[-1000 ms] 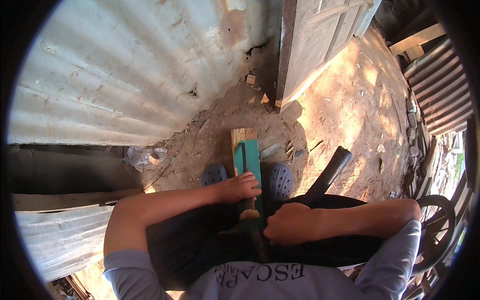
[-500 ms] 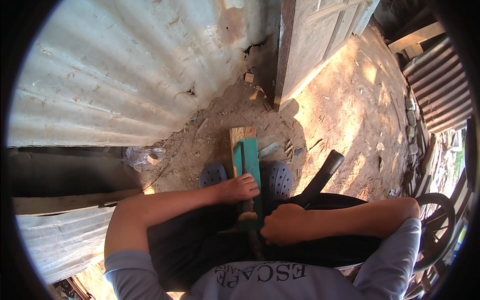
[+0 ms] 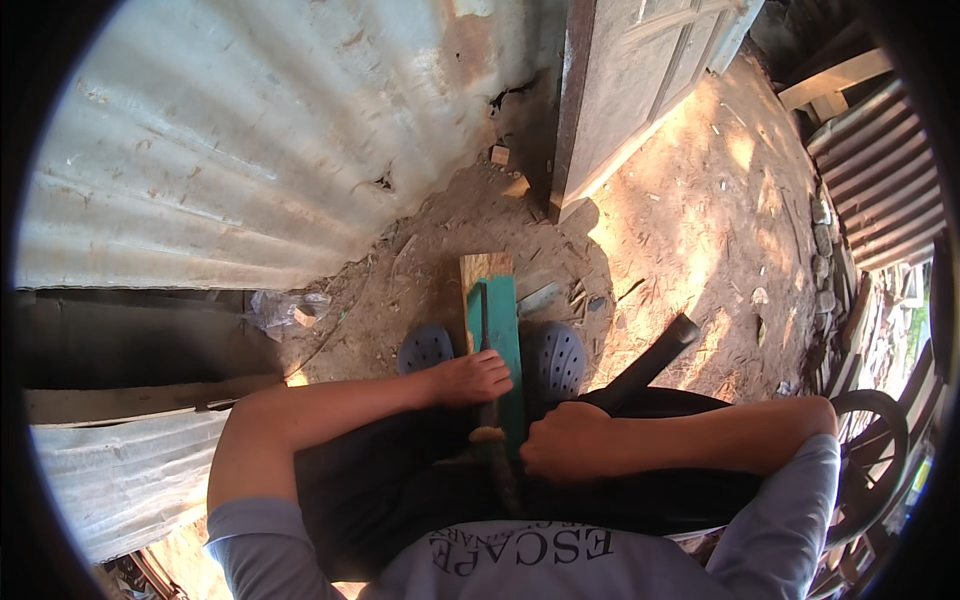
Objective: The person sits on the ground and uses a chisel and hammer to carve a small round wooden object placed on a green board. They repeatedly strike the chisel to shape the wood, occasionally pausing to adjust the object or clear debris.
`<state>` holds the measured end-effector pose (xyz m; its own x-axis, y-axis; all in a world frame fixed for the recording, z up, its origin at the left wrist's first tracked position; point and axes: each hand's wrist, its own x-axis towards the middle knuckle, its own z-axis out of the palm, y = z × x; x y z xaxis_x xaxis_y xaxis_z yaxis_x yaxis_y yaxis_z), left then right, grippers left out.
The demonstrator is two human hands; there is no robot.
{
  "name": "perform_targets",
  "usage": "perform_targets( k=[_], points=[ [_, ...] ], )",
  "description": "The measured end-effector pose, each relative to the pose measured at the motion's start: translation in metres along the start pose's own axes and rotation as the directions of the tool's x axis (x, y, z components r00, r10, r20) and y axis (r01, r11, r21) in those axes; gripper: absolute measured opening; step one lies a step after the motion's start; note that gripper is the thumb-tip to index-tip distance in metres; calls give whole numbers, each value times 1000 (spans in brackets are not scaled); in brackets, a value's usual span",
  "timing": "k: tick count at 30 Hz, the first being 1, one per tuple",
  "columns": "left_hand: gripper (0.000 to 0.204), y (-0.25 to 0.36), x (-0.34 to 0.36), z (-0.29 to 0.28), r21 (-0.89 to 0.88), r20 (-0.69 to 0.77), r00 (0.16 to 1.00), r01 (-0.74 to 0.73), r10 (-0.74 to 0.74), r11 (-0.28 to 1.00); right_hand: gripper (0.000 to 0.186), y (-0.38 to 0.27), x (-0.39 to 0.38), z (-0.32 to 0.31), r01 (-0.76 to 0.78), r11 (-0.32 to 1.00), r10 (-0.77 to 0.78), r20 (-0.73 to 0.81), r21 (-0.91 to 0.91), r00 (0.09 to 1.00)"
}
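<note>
A wooden board (image 3: 508, 315), painted green with a bare pale end, lies lengthwise between my knees. My left hand (image 3: 470, 379) is closed round a long, thin chisel (image 3: 485, 318), whose blade lies along the green face and points away from me. The pale butt of its handle shows on the near side of that hand. My right hand (image 3: 570, 441) is closed on a thick, dark, club-like tool (image 3: 645, 366) that sticks out to the far right. The tool's other end is hidden. A blurred, dark, elongated shape below the chisel butt is unclear.
Blue clogs (image 3: 557, 358) flank the board on the dirt floor (image 3: 690, 230), among scattered chips. Corrugated metal sheets (image 3: 260, 140) rise on the left, and a wooden door (image 3: 630, 90) stands ahead. A steering-wheel-like ring (image 3: 900, 430) is near my right elbow.
The outer end of the dark tool has tipped slightly right and nearer to me. My left hand and the chisel have shifted a little left. The board has hardly moved.
</note>
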<state>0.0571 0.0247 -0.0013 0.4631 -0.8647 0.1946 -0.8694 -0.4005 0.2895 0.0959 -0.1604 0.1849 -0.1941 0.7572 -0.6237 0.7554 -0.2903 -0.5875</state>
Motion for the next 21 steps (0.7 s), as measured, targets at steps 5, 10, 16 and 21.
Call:
perform_targets(
  k=[5, 10, 16, 21],
  points=[
    [8, 1, -2, 2, -15, -4, 1000, 11, -11, 1000, 32, 4, 2, 5, 23, 1000, -22, -35, 17, 999],
    [8, 3, 5, 2, -7, 39, 999, 11, -11, 1000, 33, 5, 5, 13, 1, 999, 0, -42, 38, 999],
    [8, 7, 5, 5, 30, 57, 998, 16, -18, 999, 34, 5, 10, 18, 0, 998, 3, -38, 60, 999],
    [8, 5, 3, 9, 60, 41, 999, 3, -5, 998, 35, 9, 7, 16, 15, 999, -14, -36, 36, 999]
  ],
)
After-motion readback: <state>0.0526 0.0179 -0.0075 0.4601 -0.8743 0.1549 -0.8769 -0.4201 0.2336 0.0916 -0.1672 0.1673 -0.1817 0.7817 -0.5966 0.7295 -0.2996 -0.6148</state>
